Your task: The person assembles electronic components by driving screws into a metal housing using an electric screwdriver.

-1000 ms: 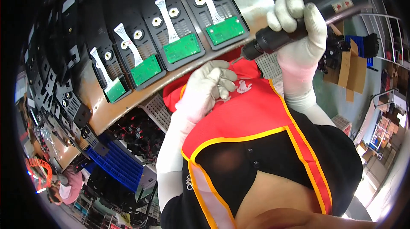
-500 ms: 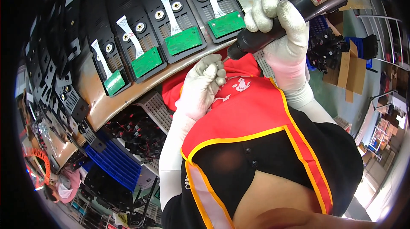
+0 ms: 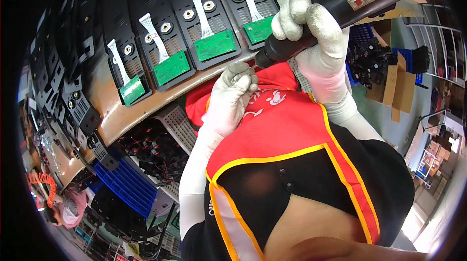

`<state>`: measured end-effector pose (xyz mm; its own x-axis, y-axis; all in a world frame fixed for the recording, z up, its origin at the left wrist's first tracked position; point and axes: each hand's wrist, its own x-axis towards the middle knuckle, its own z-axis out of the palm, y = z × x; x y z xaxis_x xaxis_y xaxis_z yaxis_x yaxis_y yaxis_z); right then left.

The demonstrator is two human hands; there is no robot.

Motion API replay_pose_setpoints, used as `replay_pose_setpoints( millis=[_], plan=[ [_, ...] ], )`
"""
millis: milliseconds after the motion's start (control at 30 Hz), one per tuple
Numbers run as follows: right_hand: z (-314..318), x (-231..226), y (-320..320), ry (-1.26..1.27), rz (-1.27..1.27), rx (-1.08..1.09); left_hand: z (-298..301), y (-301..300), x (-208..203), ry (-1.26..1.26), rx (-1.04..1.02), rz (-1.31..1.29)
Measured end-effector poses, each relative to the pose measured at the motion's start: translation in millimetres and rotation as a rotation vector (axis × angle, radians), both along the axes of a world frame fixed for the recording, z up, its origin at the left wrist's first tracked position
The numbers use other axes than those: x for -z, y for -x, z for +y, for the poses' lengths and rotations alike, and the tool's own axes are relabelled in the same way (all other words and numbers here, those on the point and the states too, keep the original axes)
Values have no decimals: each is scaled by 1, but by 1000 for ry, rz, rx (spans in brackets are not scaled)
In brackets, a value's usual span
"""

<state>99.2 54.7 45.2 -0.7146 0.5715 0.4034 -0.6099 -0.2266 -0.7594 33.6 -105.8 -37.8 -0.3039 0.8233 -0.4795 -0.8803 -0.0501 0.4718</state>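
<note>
In my right hand (image 3: 318, 42), gloved in white, is a thick black electric screwdriver (image 3: 335, 10) with an orange stripe, its nose pointing down to the left. My left hand (image 3: 229, 93), also gloved, has its fingertips pinched together right at the driver's bit. Whatever sits between those fingers is too small to make out. Just beyond both hands, a row of black slotted panels (image 3: 228, 59) lies along the bench edge. Each carries a green circuit board (image 3: 216, 45), a white ribbon cable (image 3: 201, 15) and a pair of round metal fittings (image 3: 209, 5).
The brown bench (image 3: 129, 120) curves along the left, with more black panels (image 3: 82, 110) piled there. Below it stand a blue crate (image 3: 127, 188) and a grey basket (image 3: 177, 127) beside dark wired parts. Cardboard boxes (image 3: 401, 88) are at the right; a person in pink (image 3: 73, 207) is far left.
The screwdriver and my right hand have shifted slightly left, bringing the bit to my left fingertips. The bench and panels sit a little differently in view.
</note>
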Motion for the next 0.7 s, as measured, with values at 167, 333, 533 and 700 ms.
replay_pose_setpoints(
  millis=[167,333,533,700],
  plan=[
    [3,6,1,-16,38,-81,-6,2,14,-133,-16,-166],
    [-7,-6,6,-17,3,-29,-3,2,10,-122,25,-171],
    [-9,0,5,23,-23,4,-2,2,10,-72,63,-104],
    [-2,10,2,16,19,-54,1,0,9,-54,59,-52]
  ],
)
